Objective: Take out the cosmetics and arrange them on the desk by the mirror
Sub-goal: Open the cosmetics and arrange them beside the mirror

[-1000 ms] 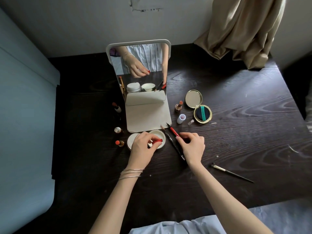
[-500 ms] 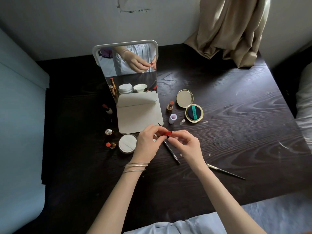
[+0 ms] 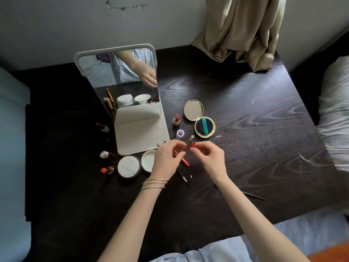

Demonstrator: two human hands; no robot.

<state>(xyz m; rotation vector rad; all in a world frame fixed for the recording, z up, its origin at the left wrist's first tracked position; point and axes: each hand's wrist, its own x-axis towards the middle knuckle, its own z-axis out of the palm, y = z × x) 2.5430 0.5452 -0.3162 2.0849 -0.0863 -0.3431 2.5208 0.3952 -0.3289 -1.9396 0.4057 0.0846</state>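
My left hand (image 3: 166, 159) pinches a thin red pen (image 3: 184, 162) just in front of the mirror's white base (image 3: 141, 137). My right hand (image 3: 209, 159) pinches a small red cap (image 3: 192, 145) a short way from the pen's upper end. The standing mirror (image 3: 117, 82) reflects my left hand and some cosmetics. An open gold compact (image 3: 204, 127), a lipstick (image 3: 176, 120), a lilac cap (image 3: 180, 134) and a small clear cap (image 3: 191, 138) lie right of the mirror. A white powder jar (image 3: 129, 166) and its lid (image 3: 148, 160) sit by my left hand.
Three lipsticks (image 3: 107, 170) stand or lie left of the mirror base. A black pencil (image 3: 184, 178) lies under my left wrist and a thin brush (image 3: 253, 196) lies beyond my right forearm. A beige curtain (image 3: 239, 31) hangs at the back; bedding (image 3: 334, 114) lies right of the desk (image 3: 264, 110).
My hands came together on the red pen in front of the mirror base. Now they have drawn slightly apart, the red cap in my right hand and the pen in my left.
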